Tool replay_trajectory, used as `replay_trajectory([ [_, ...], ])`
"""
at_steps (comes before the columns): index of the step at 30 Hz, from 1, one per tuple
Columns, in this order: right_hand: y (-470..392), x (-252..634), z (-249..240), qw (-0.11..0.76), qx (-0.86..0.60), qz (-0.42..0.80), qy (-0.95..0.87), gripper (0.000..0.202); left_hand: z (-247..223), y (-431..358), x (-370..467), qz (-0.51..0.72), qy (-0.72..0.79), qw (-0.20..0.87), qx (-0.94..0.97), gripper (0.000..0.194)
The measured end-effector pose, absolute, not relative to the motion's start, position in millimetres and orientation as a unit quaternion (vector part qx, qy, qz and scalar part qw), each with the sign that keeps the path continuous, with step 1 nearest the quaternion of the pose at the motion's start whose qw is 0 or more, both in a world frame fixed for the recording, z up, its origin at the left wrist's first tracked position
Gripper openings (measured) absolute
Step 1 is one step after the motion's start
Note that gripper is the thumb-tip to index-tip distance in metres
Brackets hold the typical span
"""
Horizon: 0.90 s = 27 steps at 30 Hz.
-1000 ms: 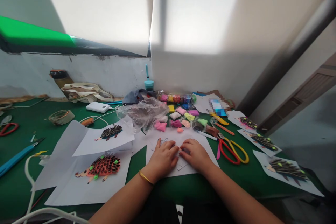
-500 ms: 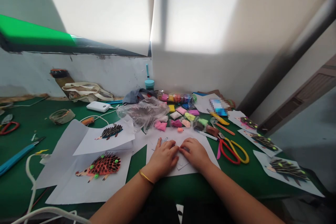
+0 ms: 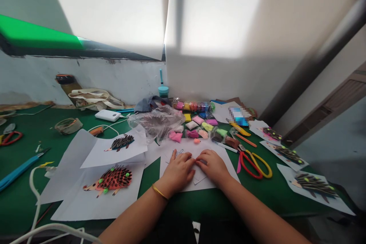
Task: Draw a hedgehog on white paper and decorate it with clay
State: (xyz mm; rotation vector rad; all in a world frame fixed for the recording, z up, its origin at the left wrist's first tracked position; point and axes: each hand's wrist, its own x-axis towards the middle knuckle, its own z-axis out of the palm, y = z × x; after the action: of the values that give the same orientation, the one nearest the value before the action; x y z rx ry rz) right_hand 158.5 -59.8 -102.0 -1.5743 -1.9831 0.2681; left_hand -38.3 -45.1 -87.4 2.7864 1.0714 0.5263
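Both my hands rest low over a sheet of white paper (image 3: 227,162) with some drawn lines near its left part. My left hand (image 3: 178,171), with a gold bangle at the wrist, has its fingers bent inward and the little finger raised. My right hand (image 3: 213,166) is closed, its fingertips meeting those of the left. Whatever lies between the fingertips is too small or hidden to make out. A smaller paper piece (image 3: 199,176) shows under the hands. Just beyond them sits a small peach clay lump (image 3: 197,141).
Several clay packets (image 3: 191,133) lie beyond the paper, beside a crumpled plastic bag (image 3: 156,120). Scissors (image 3: 264,166), a white pen (image 3: 225,146) and a yellow cutter (image 3: 241,129) are to the right. Hedgehog pictures (image 3: 116,181) lie on both sides; a blue tool (image 3: 21,169) is far left.
The view has shifted very slightly. My hands hold nearly the same place and pose, fingertips still together.
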Motion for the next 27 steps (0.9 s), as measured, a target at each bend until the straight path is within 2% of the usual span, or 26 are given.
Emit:
replay_trajectory([
  [13,-60.9,160.4,-100.3,0.277,-0.591,0.087,-0.753,0.013,-86.5,-45.4,-38.2,0.173,0.353,0.050,0.918,0.026],
  [22,-61.8,164.1,-104.4,0.289,-0.578,0.089,-0.758,0.014,-88.3,-45.3,-38.4,0.176,0.354,0.048,0.917,0.028],
  [27,-69.2,179.5,-106.0,0.286,-0.526,0.105,-0.794,0.022,-87.1,-45.5,-38.9,0.175,0.352,0.055,0.918,0.033],
])
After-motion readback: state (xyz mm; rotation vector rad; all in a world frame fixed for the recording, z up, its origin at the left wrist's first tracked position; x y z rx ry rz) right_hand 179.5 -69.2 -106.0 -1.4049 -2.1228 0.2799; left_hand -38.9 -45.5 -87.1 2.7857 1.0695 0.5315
